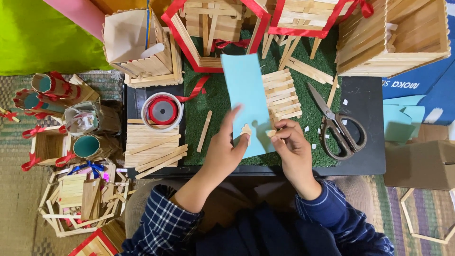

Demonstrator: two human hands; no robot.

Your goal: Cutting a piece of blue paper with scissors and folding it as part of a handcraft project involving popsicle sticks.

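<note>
My left hand point(226, 150) holds a long light-blue strip of paper point(244, 90) upright over the green mat point(218, 106), pinching its lower part beside a small cut notch. My right hand point(290, 148) pinches the strip's lower right edge, with a small pale bit at the fingertips. Just behind the strip lies a flat panel of glued wooden sticks point(283, 95). A pair of scissors point(337, 124) rests shut to the right of my right hand.
A spool of red ribbon point(162, 110) and loose wooden sticks point(159, 154) lie left on the black board point(374, 156). Stick-built houses and boxes point(393, 38) line the far side. Ribbon-tied tubes and baskets point(71, 123) crowd the floor at left. More blue paper point(403, 116) sits right.
</note>
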